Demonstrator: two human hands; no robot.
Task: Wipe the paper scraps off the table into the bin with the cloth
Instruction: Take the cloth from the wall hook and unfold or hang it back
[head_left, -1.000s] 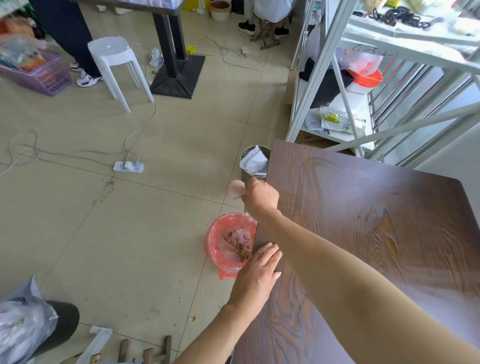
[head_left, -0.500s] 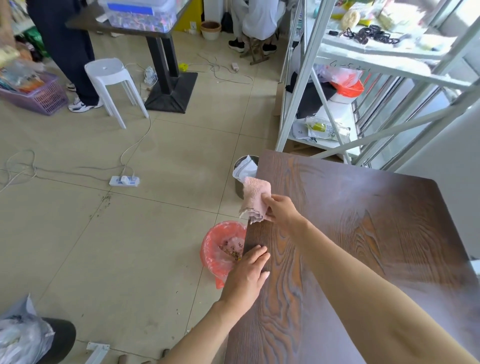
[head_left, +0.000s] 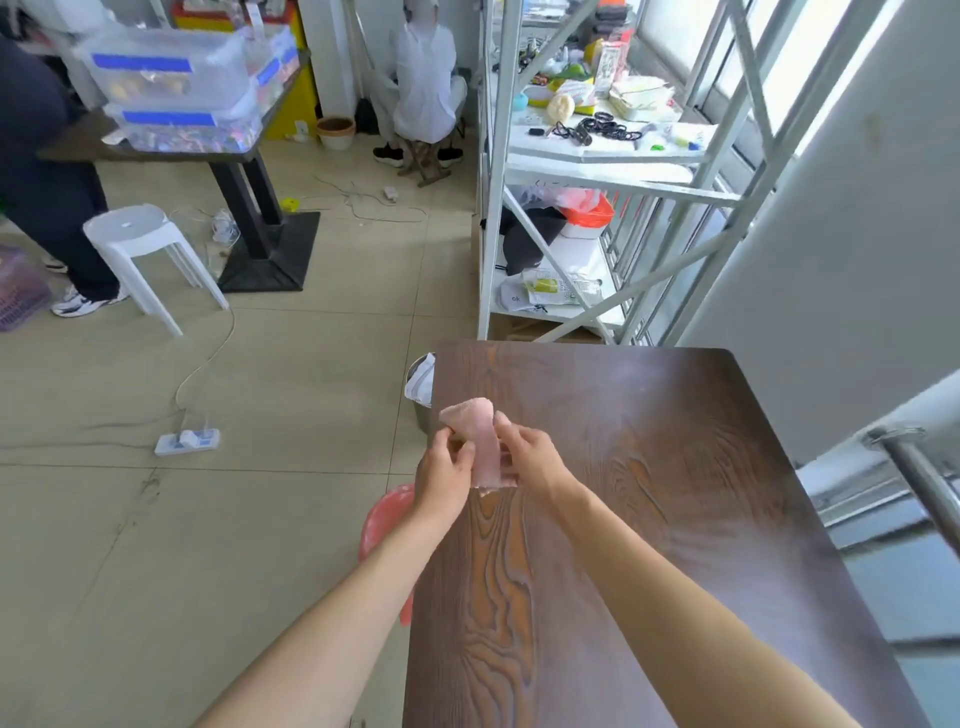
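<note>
Two hands hold one pink cloth (head_left: 482, 447) in the air over the left edge of the counter (head_left: 649, 519). The left hand (head_left: 444, 475) grips the cloth's left side, its fingers (head_left: 457, 452) curled and pinching the fabric. The right hand (head_left: 530, 460) pinches the right side, with the thumb up against the cloth and the other fingers tucked behind it. The cloth is folded into a narrow strip, standing roughly upright between the hands, its rounded top above the fingertips and its lower end hanging just below them, clear of the counter.

The counter is dark brown with a strong wood grain, and its visible surface shows no paper scraps. Just beside its left edge, on the floor (head_left: 208, 519), stands the bin (head_left: 387, 519), lined with a red bag; the left forearm covers most of it, so its contents cannot be seen. Farther along the same edge a metal can (head_left: 418, 384) with white paper inside stands partly under the counter's corner.

On the floor to the left lie a white power strip (head_left: 188, 441) and its cable. A white stool (head_left: 135, 244) stands near a black table base (head_left: 265, 254). A white metal rack (head_left: 571, 182) with cluttered shelves stands beyond the counter's far end.
</note>
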